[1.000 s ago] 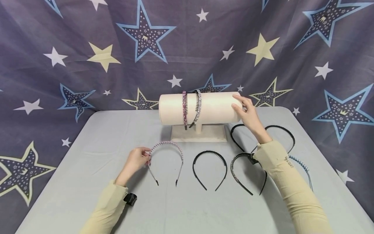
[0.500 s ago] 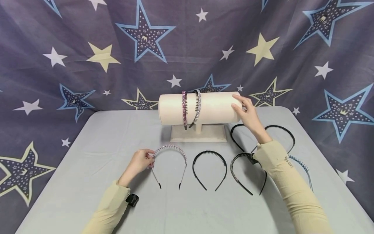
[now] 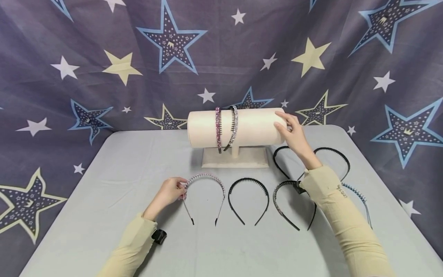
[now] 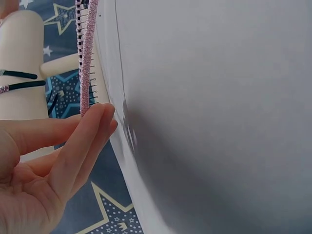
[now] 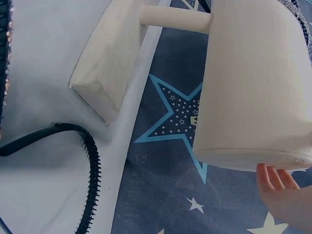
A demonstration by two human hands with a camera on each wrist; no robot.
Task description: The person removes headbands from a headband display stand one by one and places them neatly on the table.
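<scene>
Pink headband (image 3: 205, 176) (table edge (image 3: 70, 202) distant)

Pink toothed headband (image 4: 87, 58), pinched in left grip (image 3: 170, 191), arch toward upright cream stand (image 3: 257, 127) with horizontal roll.

Pink headband (image 4: 87, 53), seemingly part-hidden by grip (image 4: 58, 170)

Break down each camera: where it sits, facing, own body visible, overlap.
Head: worn on the head, faces forward and down across the table to the starred backdrop; both sleeves, the left grip and the right grip show.
Left wrist: worn on that wrist, faces the left grip pinching the pink headband; a sliver of the right grip seems visible top left.
Right wrist: worn on that wrist, faces the right grip at the end of the cream roll.
Shared: head and left wrist both show the pink headband.
</scene>
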